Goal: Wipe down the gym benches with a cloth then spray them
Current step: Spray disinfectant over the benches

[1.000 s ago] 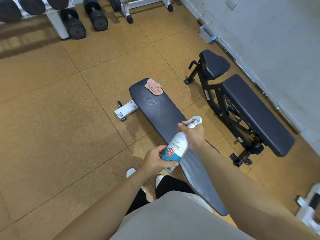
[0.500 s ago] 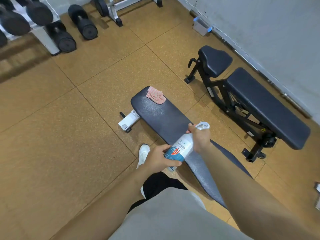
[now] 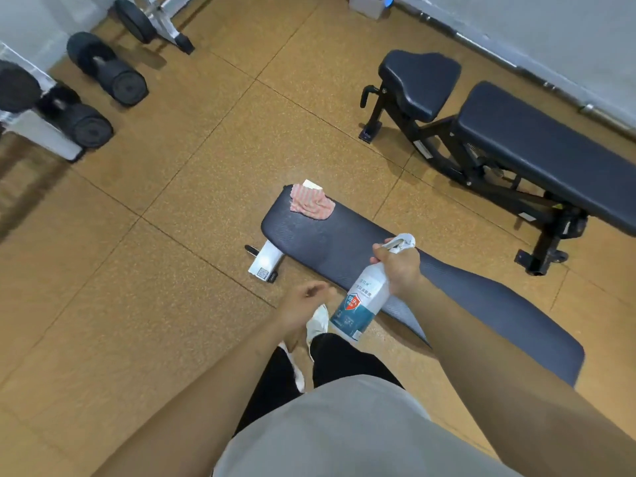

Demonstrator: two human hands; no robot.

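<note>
A flat dark bench [image 3: 320, 241] runs from the centre toward the lower right. A pink striped cloth [image 3: 311, 202] lies crumpled on its far end. My right hand [image 3: 399, 268] grips the neck of a white and teal spray bottle [image 3: 359, 304] over the near edge of the bench, nozzle pointing at the pad. My left hand [image 3: 303, 306] hangs just left of the bottle with loosely curled fingers and holds nothing. A second dark bench [image 3: 547, 149], adjustable with a separate seat pad [image 3: 418, 79], stands at the right by the wall.
Black dumbbells [image 3: 110, 72] and a white rack [image 3: 44, 132] stand at the upper left. A barbell [image 3: 488, 46] lies along the grey wall at the upper right. My white shoes [image 3: 318, 321] are on the cork-coloured floor beside the flat bench.
My left hand has let go of the bottle's base and drawn away to the left. My right hand still holds the bottle. The view has shifted closer over the flat bench.
</note>
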